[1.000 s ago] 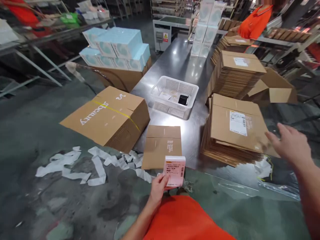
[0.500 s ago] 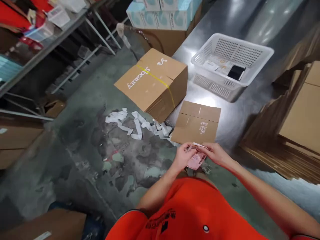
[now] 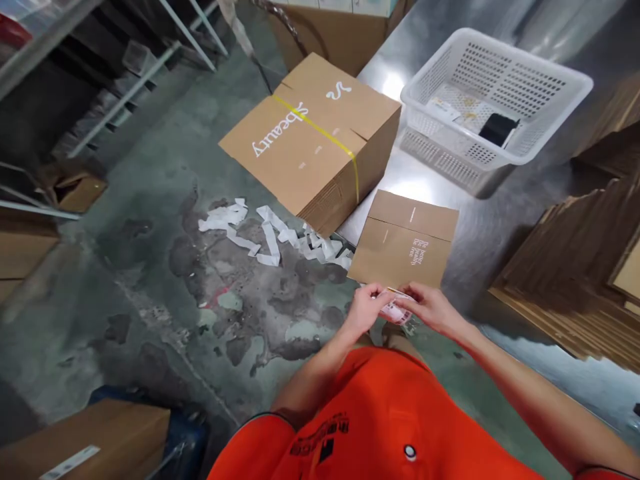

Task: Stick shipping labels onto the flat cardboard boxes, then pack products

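Note:
Both hands meet in front of my orange shirt, pinching a small pink and white printed label between them. My left hand closes on its left side, while my right hand grips the right side. The label looks bent, and the fingers cover part of its upper edge. Just beyond the fingertips, a flat brown carton with white print lies on the metal table's edge.
A strapped stack of flat cartons rests left of the metal table. On the table stands a white basket holding a dark item. Stacked cardboard is at right. White strips litter the floor. A box sits lower left.
The view has shifted closer and downward, so the basket and carton stack appear larger and higher. The label is now bent and shows less of its face between my hands.

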Available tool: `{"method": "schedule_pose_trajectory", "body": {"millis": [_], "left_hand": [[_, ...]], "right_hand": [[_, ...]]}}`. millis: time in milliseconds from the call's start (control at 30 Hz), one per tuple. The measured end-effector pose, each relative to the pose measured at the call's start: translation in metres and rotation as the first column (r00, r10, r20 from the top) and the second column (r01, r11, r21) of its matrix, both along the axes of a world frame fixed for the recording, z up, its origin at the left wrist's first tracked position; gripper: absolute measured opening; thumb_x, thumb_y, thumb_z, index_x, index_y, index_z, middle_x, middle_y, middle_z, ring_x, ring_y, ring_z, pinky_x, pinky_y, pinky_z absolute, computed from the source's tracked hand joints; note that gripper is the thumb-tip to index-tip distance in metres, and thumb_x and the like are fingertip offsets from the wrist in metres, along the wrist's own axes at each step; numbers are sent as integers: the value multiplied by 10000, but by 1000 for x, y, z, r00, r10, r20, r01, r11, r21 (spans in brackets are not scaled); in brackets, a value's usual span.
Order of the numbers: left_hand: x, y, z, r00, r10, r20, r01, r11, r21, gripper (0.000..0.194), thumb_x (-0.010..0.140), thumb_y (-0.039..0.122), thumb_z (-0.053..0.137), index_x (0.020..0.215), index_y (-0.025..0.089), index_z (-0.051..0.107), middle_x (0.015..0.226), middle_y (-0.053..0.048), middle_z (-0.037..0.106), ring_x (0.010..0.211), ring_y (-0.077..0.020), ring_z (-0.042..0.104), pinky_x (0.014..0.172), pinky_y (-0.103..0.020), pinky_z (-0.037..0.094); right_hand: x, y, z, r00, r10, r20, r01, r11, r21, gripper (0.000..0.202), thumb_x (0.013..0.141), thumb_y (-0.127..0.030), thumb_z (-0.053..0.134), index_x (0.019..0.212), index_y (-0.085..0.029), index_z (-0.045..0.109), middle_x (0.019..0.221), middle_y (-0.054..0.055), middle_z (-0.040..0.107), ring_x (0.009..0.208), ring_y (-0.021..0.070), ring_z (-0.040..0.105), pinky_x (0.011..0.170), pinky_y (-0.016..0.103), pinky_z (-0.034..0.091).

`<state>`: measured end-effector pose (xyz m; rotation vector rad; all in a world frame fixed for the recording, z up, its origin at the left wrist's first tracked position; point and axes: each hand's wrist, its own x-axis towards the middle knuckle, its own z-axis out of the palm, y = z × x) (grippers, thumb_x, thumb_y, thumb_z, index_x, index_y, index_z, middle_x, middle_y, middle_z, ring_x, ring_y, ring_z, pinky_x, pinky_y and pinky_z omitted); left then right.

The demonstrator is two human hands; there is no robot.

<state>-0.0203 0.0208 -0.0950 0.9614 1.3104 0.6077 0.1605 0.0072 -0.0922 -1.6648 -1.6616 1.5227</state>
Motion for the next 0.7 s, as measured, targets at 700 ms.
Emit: {"method": "schedule_pose_trajectory", "body": {"millis": [700], "left_hand": [[-37,-50,-98,999,15,32,2,880,-475,477,466,284,852,881,91,717,867,-100,745,743,-213,667,705,-318,514]], "right_hand": [[43,100,-66,855,-116,506,-108,914,391,298,933,-420,447,941,-173,614,893,107,647,820,222,571,752,337,434]]}}
